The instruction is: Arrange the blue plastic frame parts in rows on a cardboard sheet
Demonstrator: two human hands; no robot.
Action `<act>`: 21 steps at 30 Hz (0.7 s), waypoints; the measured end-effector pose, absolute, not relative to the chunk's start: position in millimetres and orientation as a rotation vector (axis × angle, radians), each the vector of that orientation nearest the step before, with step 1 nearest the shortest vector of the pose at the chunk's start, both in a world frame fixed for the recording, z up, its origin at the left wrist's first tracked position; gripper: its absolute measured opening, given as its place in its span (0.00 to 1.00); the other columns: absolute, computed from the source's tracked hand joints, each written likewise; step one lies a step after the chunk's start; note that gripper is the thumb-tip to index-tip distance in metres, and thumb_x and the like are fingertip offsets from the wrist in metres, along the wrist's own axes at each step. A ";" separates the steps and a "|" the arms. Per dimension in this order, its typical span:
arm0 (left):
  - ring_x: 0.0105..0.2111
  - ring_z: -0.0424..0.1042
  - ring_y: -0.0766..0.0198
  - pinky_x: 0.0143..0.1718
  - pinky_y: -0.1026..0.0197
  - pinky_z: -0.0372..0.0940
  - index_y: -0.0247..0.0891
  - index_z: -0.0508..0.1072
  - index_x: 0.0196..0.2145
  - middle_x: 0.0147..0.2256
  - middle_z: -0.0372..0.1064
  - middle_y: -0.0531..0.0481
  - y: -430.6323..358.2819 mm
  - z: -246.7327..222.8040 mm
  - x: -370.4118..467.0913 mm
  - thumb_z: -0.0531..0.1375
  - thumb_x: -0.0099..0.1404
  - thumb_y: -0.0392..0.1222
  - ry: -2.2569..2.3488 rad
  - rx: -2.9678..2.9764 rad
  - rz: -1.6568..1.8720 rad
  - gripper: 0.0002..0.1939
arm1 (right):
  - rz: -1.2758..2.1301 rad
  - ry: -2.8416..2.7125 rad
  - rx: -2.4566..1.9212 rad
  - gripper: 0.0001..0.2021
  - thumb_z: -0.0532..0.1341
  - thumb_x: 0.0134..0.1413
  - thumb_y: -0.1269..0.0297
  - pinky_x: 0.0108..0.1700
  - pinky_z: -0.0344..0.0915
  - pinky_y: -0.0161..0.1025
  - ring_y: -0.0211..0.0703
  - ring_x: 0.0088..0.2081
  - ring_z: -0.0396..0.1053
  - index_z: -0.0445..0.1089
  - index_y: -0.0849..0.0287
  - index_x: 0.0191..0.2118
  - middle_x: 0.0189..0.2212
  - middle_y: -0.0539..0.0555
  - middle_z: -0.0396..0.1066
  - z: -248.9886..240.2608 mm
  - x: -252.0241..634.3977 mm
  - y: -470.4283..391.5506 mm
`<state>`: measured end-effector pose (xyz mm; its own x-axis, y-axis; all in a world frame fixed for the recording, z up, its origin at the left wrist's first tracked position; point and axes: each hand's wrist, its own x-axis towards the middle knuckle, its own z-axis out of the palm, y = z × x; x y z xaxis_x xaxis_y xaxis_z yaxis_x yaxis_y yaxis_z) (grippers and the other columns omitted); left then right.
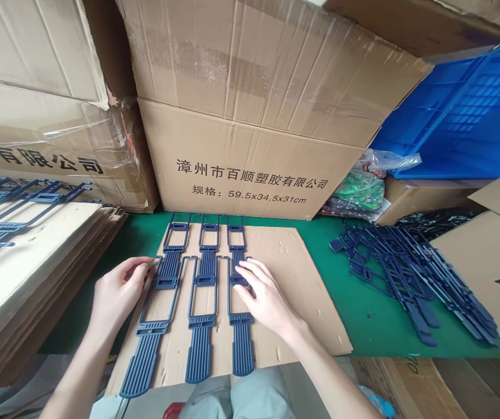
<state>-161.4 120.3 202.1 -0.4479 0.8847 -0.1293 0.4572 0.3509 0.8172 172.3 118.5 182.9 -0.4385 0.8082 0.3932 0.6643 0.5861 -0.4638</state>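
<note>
Several dark blue plastic parts (201,291) with ribbed ends and open frames lie in two interlocked rows on a flat cardboard sheet (293,273). My left hand (116,291) rests at the left edge of the rows, its fingertips touching the leftmost part (167,269). My right hand (262,294) lies on the rightmost part (237,256), fingers pressing down on its middle. Neither hand grips anything.
A heap of the same blue parts (411,273) lies to the right on the green table surface (363,308). Large cardboard boxes (250,116) stand behind. Stacked cardboard sheets with more parts (18,203) are at left. A blue crate (463,116) sits at right.
</note>
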 end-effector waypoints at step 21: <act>0.40 0.75 0.68 0.44 0.68 0.61 0.49 0.80 0.43 0.42 0.80 0.59 120.6 198.7 -163.2 0.57 0.61 0.57 2.059 1.143 0.970 0.19 | 0.352 -2.283 -1.208 0.20 0.58 0.74 0.59 0.70 0.64 0.58 0.55 0.68 0.62 0.75 0.63 0.63 0.64 0.59 0.69 177.7 180.5 126.6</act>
<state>-163.2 120.6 198.7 -0.4599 0.8768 -0.1403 0.4503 0.3665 0.8142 180.5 126.6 177.7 -0.4606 0.8238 0.3305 0.6861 0.5667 -0.4563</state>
